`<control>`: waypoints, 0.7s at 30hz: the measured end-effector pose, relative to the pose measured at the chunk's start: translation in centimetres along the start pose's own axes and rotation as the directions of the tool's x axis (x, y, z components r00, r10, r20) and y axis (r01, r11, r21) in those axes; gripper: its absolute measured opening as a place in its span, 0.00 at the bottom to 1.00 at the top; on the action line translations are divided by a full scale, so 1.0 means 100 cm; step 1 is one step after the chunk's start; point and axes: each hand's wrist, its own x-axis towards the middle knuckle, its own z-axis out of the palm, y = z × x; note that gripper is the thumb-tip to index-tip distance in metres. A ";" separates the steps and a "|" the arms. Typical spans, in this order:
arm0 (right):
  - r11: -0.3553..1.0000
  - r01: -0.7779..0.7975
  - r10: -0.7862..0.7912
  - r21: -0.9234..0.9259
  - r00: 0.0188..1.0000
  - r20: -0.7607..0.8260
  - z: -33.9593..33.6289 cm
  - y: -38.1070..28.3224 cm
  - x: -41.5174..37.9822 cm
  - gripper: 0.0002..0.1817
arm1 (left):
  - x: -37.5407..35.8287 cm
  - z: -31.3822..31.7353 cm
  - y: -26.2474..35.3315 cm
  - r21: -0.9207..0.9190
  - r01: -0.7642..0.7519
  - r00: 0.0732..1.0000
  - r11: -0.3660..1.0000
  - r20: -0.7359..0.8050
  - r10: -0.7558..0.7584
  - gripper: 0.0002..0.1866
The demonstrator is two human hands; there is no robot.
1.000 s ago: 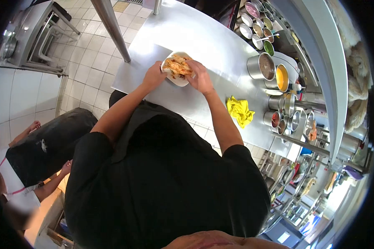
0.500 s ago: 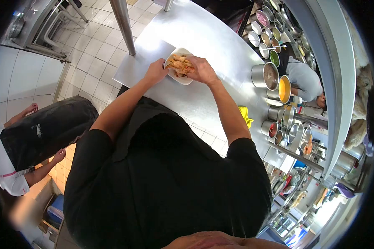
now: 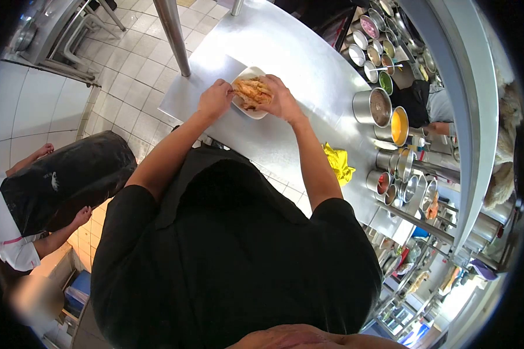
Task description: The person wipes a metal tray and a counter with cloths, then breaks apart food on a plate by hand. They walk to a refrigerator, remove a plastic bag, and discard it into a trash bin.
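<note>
Golden-brown cooked food, which looks like chicken (image 3: 251, 93), lies in a white square dish (image 3: 257, 114) on the steel table. My left hand (image 3: 216, 99) is at the dish's left side, its fingers pinched on a thin end of the food. From the right, my right hand (image 3: 282, 102) reaches over the rim with curved fingers wrapped against the food. The undersides of its fingertips are hidden.
The steel table (image 3: 308, 64) has a post (image 3: 173, 36) at its left. A yellow cloth (image 3: 339, 164) lies by my right forearm. Metal pots (image 3: 371, 107) line the right edge. One person in a black apron (image 3: 70, 180) stands left; another person's sleeve (image 3: 441, 106) shows at right.
My left hand has shifted slightly left, off the dish's rim and onto the food's end. My right arm has moved a little left, showing more of the yellow cloth. The person at right has shifted.
</note>
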 end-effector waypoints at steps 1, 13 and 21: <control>0.999 -0.026 0.026 -0.031 1.000 -0.010 -0.001 -0.009 -0.003 0.42 | 0.000 -0.002 0.000 -0.001 -0.020 1.000 1.000 -0.006 0.020 0.08; 0.978 -0.011 0.007 -0.207 1.000 -0.021 0.022 0.002 0.000 0.41 | 0.010 -0.019 0.007 0.010 -0.071 0.994 0.997 0.086 0.069 0.09; 0.984 -0.152 0.159 -0.092 0.984 0.084 0.003 -0.001 0.013 0.40 | 0.008 -0.019 -0.001 -0.026 -0.067 0.997 0.997 0.043 0.068 0.10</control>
